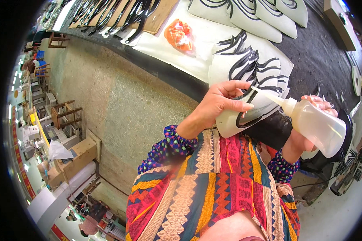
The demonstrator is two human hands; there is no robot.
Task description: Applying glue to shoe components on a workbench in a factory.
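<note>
Pinched between thumb and fingers, a pale curved panel (228, 121) with a black strip (239, 120) along its edge is held in a worker's left hand (223, 100), while the right hand (298, 141) wraps around a translucent squeeze bottle (321, 125), tipped so that its slim nozzle (269, 96) meets the panel's upper edge beside the left fingers. The panel is held above the worker's lap, just off the near edge of a dark-topped bench (323, 54). Immediately beyond the hands, close to that edge, overlapping pale pieces (225, 64) carry black strips with loose ends; more panels with curved black lines (249, 22) fan out toward the bench's far edge. To the left along the near edge, a row of loose black strips (112, 16) lies partly on brown cardboard (161, 16), with an orange bundle (179, 35) on white sheeting (197, 64) between them and the pieces. By appearance, the work is partway: the panel in hand seems unfinished, and strips remain unattached. Whether the overlapping pieces are finished or waiting cannot be told, nor can the bottle's contents.
</note>
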